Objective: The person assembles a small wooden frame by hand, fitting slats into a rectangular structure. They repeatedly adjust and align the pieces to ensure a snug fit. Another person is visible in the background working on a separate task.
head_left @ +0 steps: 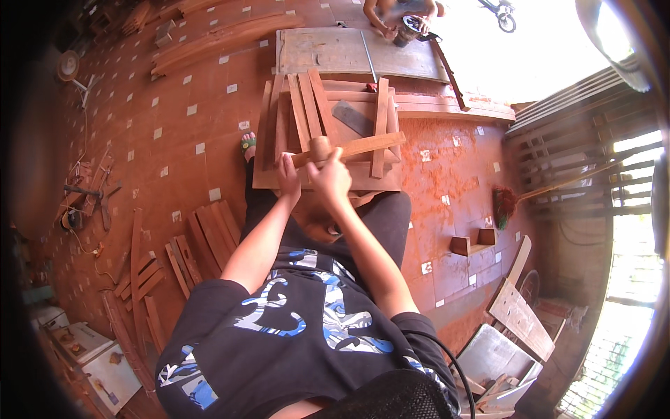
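Observation:
A reddish wooden strip (373, 143) lies slantwise over the near part of a low work surface of stacked boards (349, 184). My left hand (288, 176) is closed on its left end. My right hand (332, 176) is closed round a tan, rounded, block-like piece (320, 148) that rests on the strip; its exact kind cannot be made out. Beyond my hands, several narrow wooden strips (305, 108) lie lengthwise. To their right are a flat grey metal blade or plate (352, 119) and an upright-lying strip (380, 112), crossed by the strip I hold.
Another person (391, 17) sits at a wide board (321, 49) beyond, hands at a dark round object (410, 31). Timber (220, 45) lies far left, more strips (213, 234) near left. On the right are a small wooden frame (474, 242), a broom (504, 202) and a slatted rack (558, 153).

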Demonstrator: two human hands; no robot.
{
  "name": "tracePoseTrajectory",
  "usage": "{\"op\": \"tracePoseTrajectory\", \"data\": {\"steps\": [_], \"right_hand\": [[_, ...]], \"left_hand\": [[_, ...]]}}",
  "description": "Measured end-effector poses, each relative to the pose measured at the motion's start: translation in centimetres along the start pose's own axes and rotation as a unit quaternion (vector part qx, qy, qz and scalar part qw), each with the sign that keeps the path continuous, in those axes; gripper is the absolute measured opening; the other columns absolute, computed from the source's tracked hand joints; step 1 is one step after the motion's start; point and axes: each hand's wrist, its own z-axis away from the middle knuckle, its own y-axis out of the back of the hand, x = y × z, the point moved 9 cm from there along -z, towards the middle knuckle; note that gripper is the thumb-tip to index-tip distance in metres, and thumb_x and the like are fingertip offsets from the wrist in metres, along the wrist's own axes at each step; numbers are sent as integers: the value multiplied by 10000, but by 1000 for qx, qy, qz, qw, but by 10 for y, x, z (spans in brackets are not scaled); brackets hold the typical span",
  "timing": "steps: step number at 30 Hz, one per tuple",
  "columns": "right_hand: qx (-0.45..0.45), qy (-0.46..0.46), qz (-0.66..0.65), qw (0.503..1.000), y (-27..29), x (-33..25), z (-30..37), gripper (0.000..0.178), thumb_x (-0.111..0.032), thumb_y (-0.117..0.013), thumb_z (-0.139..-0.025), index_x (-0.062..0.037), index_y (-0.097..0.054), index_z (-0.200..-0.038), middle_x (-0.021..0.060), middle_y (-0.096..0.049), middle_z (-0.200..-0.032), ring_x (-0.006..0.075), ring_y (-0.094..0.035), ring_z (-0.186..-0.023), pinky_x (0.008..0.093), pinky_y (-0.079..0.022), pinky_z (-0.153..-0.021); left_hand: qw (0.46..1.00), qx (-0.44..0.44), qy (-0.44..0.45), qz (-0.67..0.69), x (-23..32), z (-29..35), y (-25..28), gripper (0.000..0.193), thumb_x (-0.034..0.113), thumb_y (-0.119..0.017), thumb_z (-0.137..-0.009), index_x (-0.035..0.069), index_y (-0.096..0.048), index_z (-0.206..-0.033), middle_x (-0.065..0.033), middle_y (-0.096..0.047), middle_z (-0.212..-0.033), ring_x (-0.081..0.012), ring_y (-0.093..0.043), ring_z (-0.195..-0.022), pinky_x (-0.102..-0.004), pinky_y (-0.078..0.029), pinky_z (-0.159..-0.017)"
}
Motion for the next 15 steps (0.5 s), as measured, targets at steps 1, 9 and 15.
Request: {"op": "tracePoseTrajectory", "data": {"steps": [1, 9, 15], "right_hand": [[-25, 7, -13, 1000, -10, -9, 7, 716, -481, -700, -831, 48, -409, -1215, 275, -709, -882, 441, -712, -860, 513, -572, -770], [-178, -75, -330, 924, -35, 23, -4, 587, -536, -695, -856, -30, -541, -1109, 195, -706, -951, 271, -665, -740, 393, -540, -662], [-279, -111, -684, 665, -10, 46, 1, 503, -355, -685, -902, -62, -571, -1294, 121, -699, -1118, 172, -633, -915, 302, -487, -786]], "left_hand": [[999, -1, 0, 41, 0, -1, 0, 381, 289, -350, -1110, 32, -558, -921, -90, -587, -832, -196, -564, -812, -354, -455, -791], [990, 5, 84, 110, -12, -4, 1, 350, 285, -420, -1097, 47, -553, -877, -19, -504, -744, -110, -487, -734, -293, -411, -690], [998, 44, 36, 2, 1, -4, 8, 361, 261, -459, -1087, 26, -489, -814, -40, -455, -708, -107, -436, -700, -299, -399, -670]]}}
